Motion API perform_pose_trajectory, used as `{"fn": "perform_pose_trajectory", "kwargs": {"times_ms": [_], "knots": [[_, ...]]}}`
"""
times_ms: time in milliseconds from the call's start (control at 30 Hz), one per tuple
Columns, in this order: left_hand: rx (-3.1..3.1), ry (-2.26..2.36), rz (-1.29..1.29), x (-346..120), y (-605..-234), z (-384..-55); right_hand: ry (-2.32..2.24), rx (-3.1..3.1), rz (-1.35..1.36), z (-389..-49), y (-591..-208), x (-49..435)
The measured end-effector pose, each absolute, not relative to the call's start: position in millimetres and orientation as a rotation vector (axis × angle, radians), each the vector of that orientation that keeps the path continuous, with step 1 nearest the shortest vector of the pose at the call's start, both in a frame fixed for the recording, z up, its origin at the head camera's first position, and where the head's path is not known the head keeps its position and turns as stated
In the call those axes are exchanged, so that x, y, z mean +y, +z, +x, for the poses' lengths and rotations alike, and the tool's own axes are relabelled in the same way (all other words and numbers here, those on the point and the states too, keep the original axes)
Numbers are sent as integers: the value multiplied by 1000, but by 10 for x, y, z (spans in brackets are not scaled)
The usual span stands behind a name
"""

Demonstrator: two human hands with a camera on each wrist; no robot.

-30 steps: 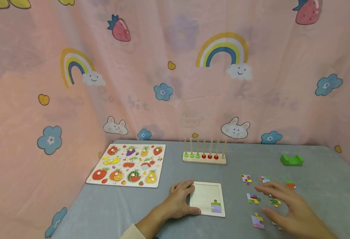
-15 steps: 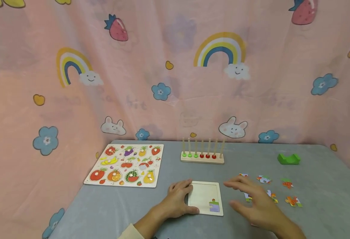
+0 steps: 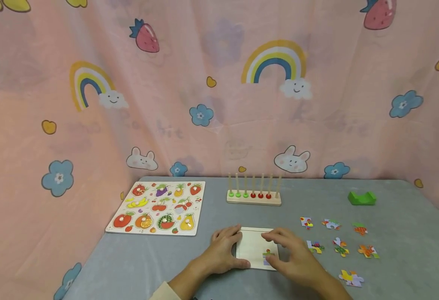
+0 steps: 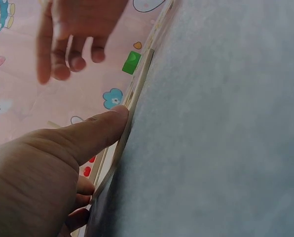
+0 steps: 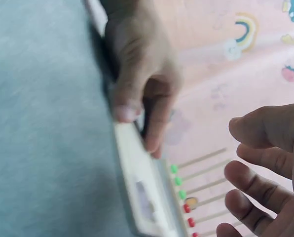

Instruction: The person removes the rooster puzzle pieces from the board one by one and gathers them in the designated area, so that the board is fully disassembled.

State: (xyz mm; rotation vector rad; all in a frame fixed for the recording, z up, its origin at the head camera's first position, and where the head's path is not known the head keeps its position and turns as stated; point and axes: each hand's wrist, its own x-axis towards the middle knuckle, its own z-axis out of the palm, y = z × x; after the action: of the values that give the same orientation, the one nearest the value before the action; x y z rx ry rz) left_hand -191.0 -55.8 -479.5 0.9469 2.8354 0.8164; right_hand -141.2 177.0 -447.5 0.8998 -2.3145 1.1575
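Note:
A square wooden puzzle tray (image 3: 250,246) lies on the table with one purple-and-green jigsaw piece (image 3: 267,257) in its near right corner. My left hand (image 3: 223,252) grips the tray at its left side, thumb on the near edge and fingers at the far left corner. Over the tray's right side hovers my right hand (image 3: 296,258), fingers loosely bent and apart. In the right wrist view nothing shows between those fingers (image 5: 253,158). Several loose jigsaw pieces, among them an orange one (image 3: 368,251) and a yellow-and-lilac one (image 3: 351,278), lie to the right.
A fruit peg puzzle board (image 3: 155,208) lies at the left. Behind the tray stands a wooden peg rack (image 3: 254,198) with green and red beads. A green curved block (image 3: 362,198) sits at the back right. A pink patterned curtain (image 3: 219,96) hangs behind the grey table.
My right hand has moved left from above the loose pieces to over the tray, uncovering those pieces. The left hand stays on the tray. The head view has shifted slightly.

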Motion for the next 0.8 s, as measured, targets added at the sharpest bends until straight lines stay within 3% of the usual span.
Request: {"fn": "perform_pose_trajectory", "kwargs": {"times_ms": [300, 800], "knots": [[2832, 803, 936, -559, -4799, -1916, 1119, -2387, 790, -1468, -4753, 1772], [2823, 803, 932, -557, -4799, -1930, 993, -2572, 714, -1462, -4837, 1806]]}}
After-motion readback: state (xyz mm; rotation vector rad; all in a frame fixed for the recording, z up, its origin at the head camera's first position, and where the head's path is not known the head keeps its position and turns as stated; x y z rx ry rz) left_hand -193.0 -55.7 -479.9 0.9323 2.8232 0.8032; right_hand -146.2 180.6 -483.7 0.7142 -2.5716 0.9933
